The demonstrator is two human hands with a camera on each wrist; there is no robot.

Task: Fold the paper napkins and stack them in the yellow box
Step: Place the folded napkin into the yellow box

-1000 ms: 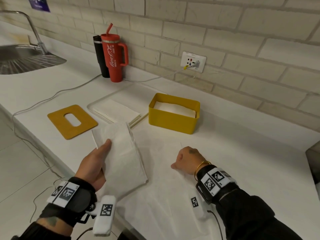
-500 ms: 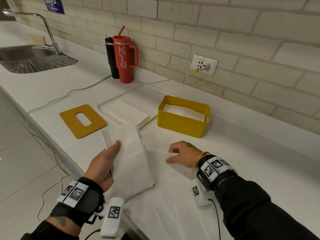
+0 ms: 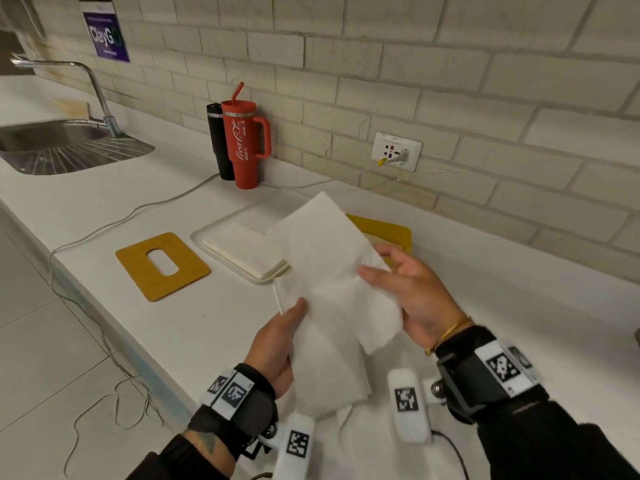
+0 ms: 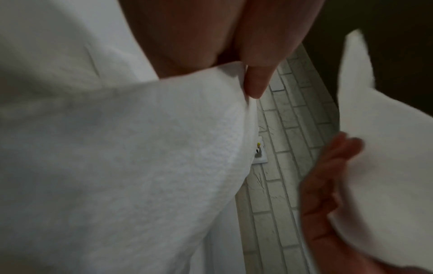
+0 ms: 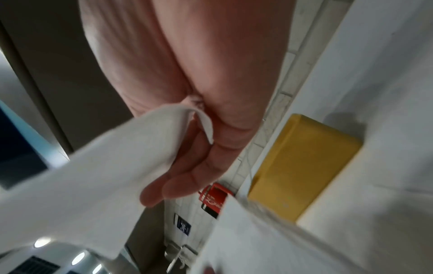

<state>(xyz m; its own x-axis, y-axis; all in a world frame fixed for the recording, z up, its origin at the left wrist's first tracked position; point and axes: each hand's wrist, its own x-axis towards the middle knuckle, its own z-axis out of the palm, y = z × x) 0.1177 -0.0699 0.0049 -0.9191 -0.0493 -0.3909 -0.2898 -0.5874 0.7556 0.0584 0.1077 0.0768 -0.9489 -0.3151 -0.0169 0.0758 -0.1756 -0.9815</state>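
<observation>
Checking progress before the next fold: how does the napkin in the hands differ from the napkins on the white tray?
The held napkin is up in the air, pinched by the left hand and right hand; the tray napkins lie on the white tray. The held napkin is a single, partly opened piece; the tray napkins form a flat stack. Both are white paper.

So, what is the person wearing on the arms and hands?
Both hands, left and right, are bare. Dark sleeves, black wrist straps with white square-code tags, white tagged camera pods under each wrist, a gold bracelet on the right.
</observation>
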